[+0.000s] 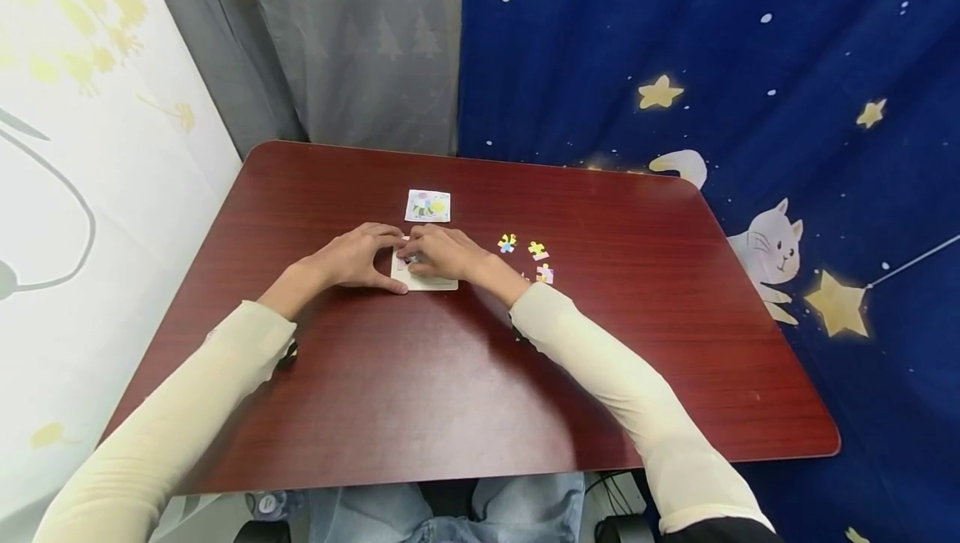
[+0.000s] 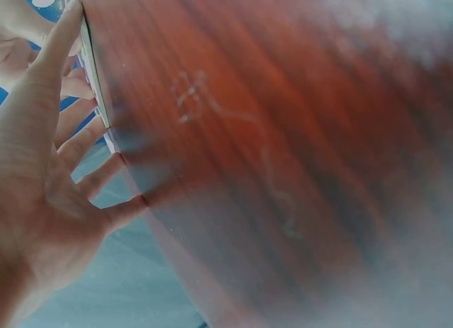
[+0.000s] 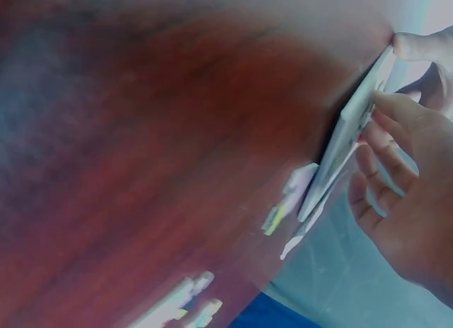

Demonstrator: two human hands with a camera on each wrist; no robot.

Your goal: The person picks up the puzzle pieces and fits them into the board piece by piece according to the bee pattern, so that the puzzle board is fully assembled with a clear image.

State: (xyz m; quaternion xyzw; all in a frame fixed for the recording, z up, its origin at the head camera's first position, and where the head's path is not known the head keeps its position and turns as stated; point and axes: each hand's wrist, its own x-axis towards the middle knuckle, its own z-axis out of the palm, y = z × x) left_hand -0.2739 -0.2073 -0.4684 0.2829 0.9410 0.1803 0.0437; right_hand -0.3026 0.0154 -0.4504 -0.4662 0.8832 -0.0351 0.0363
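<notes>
A cream puzzle board lies flat on the table between both hands. My left hand braces its left side, the thumb at the near left corner and the fingers toward the far edge; in the left wrist view those fingers are straight and spread. Above the board, my right hand bends its thumb and fingers down, pinching a small puzzle piece at the board's left part. The piece is mostly hidden by the fingertips. From the right wrist, the thumb shows right at the board's rim.
A picture card with a bee lies beyond the board. Right of it are several loose puzzle pieces, partly behind the right forearm. The dark red table ends at curtains at the back.
</notes>
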